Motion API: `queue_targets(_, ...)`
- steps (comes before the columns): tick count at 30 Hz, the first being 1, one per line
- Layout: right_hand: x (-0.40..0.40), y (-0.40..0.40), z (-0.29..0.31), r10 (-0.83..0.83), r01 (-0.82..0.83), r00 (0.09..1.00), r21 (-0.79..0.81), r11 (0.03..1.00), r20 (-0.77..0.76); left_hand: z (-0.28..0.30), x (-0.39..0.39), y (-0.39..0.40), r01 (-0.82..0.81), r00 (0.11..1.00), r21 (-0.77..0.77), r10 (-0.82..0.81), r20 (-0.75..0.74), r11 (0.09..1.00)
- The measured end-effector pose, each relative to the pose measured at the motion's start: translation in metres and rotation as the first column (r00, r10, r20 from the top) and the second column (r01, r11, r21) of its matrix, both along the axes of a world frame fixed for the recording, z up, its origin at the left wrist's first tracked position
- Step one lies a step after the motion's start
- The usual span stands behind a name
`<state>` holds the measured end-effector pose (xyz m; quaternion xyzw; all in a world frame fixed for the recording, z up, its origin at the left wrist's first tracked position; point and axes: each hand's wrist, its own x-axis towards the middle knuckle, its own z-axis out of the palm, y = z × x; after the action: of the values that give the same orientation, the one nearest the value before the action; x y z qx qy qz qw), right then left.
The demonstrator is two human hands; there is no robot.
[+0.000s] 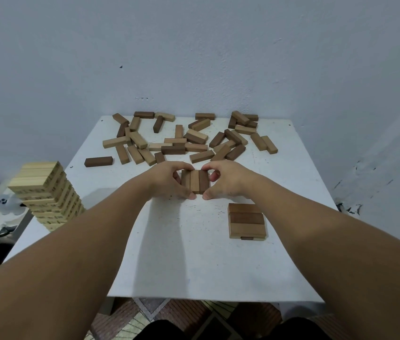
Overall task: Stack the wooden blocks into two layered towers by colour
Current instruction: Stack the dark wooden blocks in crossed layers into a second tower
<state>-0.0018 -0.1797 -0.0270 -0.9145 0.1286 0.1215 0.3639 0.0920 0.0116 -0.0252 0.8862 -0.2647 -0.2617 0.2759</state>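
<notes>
Two low brown wooden-block stacks begun: both hands (pixel 195 182) squeeze a three-block layer (pixel 194 180); most loose blocks (pixel 181 138) remain on the tabletop (pixel 194 253).

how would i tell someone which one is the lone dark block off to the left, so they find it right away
Start at the white table and find the heap of loose blocks along its far edge. Look left of the heap's near side: one dark block lies flat, apart from the rest. It touches no other block, it is dark brown, and it lies nearly crosswise.
</notes>
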Motion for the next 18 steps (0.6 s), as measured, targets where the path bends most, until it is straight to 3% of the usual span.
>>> queue_targets(10, -0.035, -0.002, 0.022, 0.057, -0.007, 0.984, -0.28, 0.96, 0.17, 0.009, -0.023, -0.001, 0.088, 0.979, -0.095, -0.068, 0.19, 0.992)
queue_targets(18, -0.109, -0.027, 0.04, 0.036, 0.0, 0.97, -0.148, 0.989, 0.239, 0.04, -0.093, -0.011, 0.126, 0.977, -0.158, -0.094, 0.193, 0.979)
